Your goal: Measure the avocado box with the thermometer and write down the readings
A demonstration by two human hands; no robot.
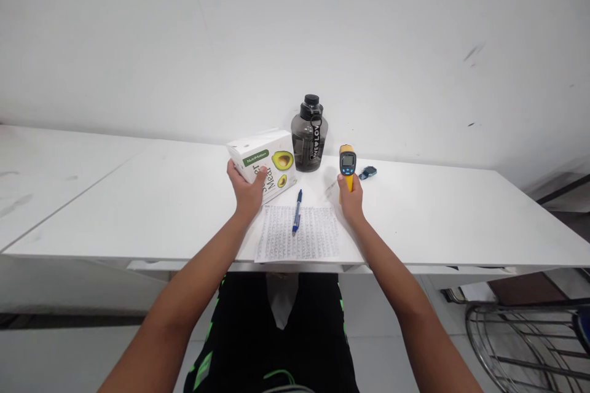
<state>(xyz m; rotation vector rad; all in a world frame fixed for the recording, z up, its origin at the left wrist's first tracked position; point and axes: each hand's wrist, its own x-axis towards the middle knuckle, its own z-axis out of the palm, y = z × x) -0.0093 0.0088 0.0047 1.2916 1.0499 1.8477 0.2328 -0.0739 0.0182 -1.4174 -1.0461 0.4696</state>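
Head view: one white carton [271, 164], printed with avocados and a green label, is being held tilted at the middle of a white table [138, 196]. Its left side is being clamped in the grip of the left hand [249, 194], the thumb being laid across the front lettering. Whether the carton's base is being rested on the table cannot be told.

One yellow-and-dark infrared thermometer [348, 161] is being held upright, its small screen being turned toward the person; its handle is being enclosed by the grip of the right hand [353, 201]. Just beside it, one small dark teal object [367, 172], of uncertain kind, is being supported by the table.

One dark translucent bottle [308, 142], black-capped and white-lettered, is being stood upright near the wall [230, 31], between carton and thermometer. One closely written sheet [274, 242] is being kept flat at the near edge, between the forearms. One blue pen [297, 213] is being carried by it, its far end being extended past the paper.
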